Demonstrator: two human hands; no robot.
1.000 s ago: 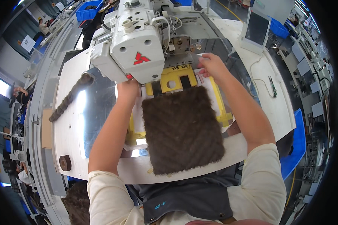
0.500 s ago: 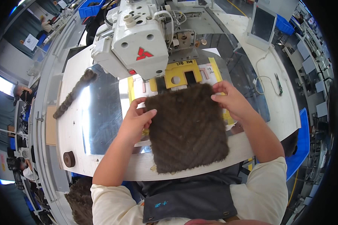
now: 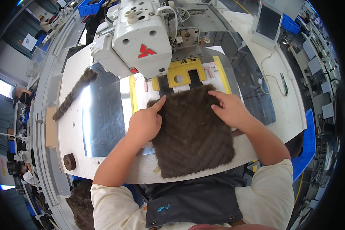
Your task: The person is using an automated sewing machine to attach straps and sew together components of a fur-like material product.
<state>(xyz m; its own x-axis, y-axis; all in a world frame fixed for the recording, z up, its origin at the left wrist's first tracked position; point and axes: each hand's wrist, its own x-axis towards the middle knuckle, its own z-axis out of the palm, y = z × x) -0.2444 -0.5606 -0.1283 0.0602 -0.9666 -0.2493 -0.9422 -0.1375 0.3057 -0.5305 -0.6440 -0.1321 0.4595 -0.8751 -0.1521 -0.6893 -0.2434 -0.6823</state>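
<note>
A square of dark brown fur (image 3: 191, 138) lies at the front of the worktable, its top edge at a white board with yellow edge strips (image 3: 227, 74) and a cut-out yellow plate (image 3: 172, 69). My left hand (image 3: 145, 120) rests on the fur's upper left, index finger stretched forward, other fingers curled. My right hand (image 3: 230, 109) touches the upper right with index finger and thumb apart. Neither hand visibly grips it. A white sewing machine head (image 3: 132, 50) stands above the plate, beyond both hands.
A rolled fur strip (image 3: 74, 94) and a brown tape roll (image 3: 69, 161) lie left. A screen (image 3: 267, 23), cord and scissors (image 3: 284, 84) are right, with a blue bin (image 3: 308, 145) beside the table. Other workers (image 3: 46, 25) sit farther left.
Both hands have moved back from beside the machine onto the fur. Half a second ago they held its upper sides; now the fingertips rest on top, and its top edge sits slightly higher.
</note>
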